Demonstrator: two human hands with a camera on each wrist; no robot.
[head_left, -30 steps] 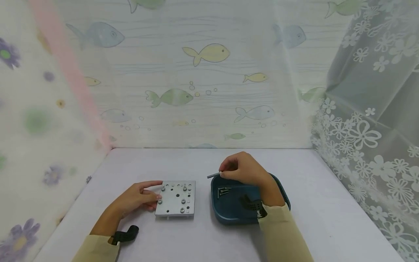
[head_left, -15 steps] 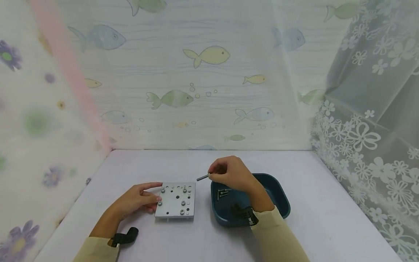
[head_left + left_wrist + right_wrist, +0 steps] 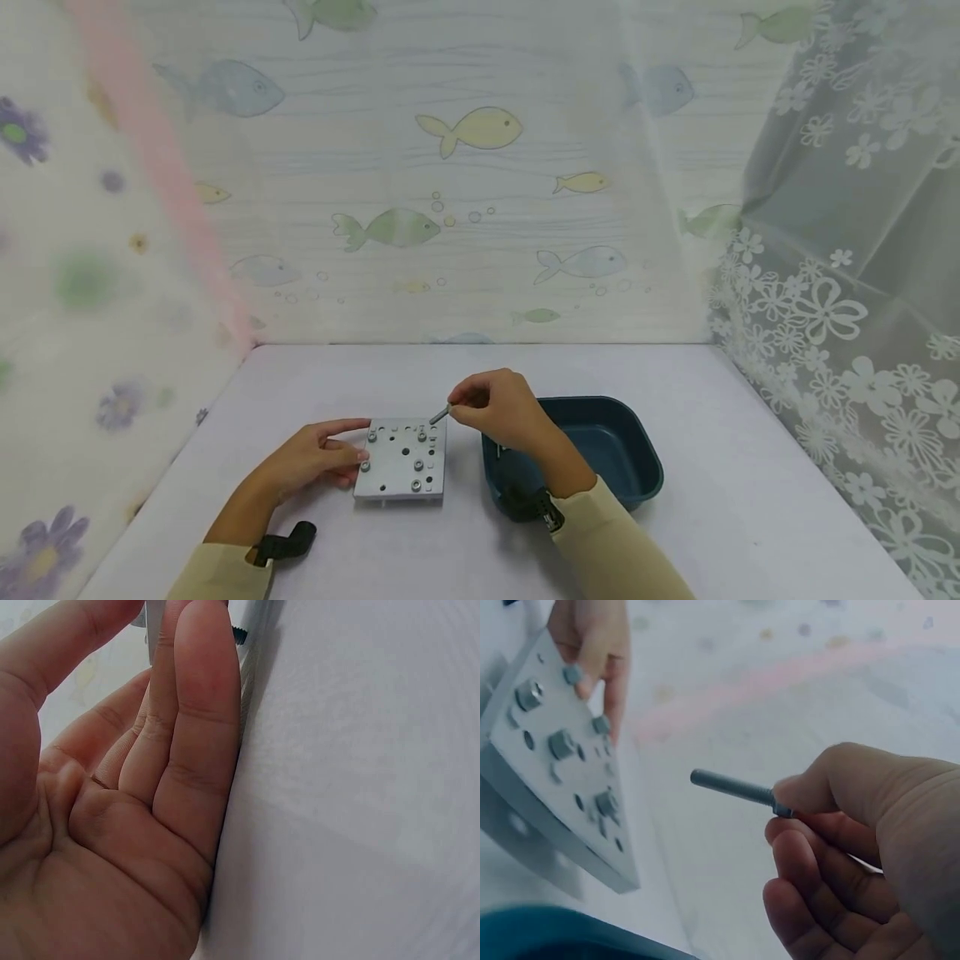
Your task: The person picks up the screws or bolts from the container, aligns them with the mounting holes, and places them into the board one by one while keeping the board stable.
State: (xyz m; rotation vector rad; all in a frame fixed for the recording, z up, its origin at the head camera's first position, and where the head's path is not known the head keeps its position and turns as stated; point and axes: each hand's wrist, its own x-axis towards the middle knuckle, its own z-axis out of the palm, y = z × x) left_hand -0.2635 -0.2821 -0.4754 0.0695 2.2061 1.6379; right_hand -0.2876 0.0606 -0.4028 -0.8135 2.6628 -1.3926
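In the head view, my left hand (image 3: pixel 322 454) holds the left edge of a silver metal plate (image 3: pixel 397 475), thumb on top and index finger stretched along the far corner. Several socket-head bolts stand in the plate among open holes. My right hand (image 3: pixel 501 408) pinches a grey metal bolt (image 3: pixel 439 415) between thumb and fingertips. Its free end points down-left, over the plate's far right corner. The right wrist view shows that bolt (image 3: pixel 731 786) in the air, apart from the plate. A threaded bolt end (image 3: pixel 239 635) sticks out beneath the plate in the left wrist view.
A dark blue tray (image 3: pixel 651 479) stands right of the plate, partly under my right forearm. Some bolts (image 3: pixel 501 451) lie at its left side, mostly hidden by the hand. The white table (image 3: pixel 420 550) meets a fish-patterned curtain behind and flowered cloth at the sides.
My right hand has moved left with the bolt, from above the tray to the plate's far right corner, and the bolt now slants more steeply. The left hand and plate have stayed put.
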